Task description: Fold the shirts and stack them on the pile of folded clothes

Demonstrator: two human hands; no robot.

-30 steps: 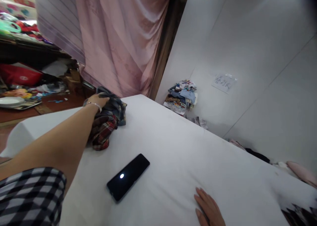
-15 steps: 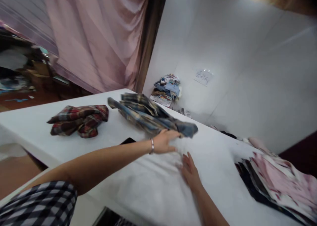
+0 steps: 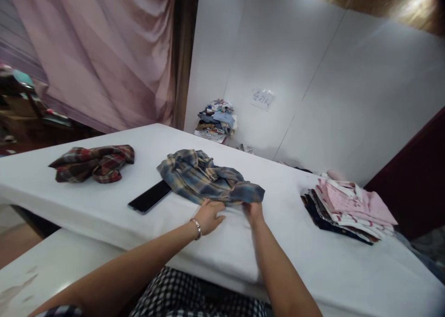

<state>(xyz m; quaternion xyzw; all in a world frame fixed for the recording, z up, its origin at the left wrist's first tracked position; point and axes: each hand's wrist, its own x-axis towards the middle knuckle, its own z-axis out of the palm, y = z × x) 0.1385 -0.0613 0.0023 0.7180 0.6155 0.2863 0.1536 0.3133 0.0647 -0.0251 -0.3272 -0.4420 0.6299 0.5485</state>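
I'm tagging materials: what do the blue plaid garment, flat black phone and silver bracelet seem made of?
Blue plaid garment: soft matte fabric, by its creases; fibre unclear. Flat black phone: probably smooth glass face, dark and even. Silver bracelet: likely polished metal, given its glints.

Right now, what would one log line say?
left hand: at near edge of blue plaid cloth; right hand: same edge; phone: partly hidden

A dark phone [image 3: 150, 197] lies on the white table [image 3: 281, 215], a pink curtain [image 3: 114, 53] hangs beyond it at the left, and a handwritten paper [image 3: 263, 99] is fixed on the pale wall [image 3: 333, 90], near a heap of mixed clothes [image 3: 217, 118].
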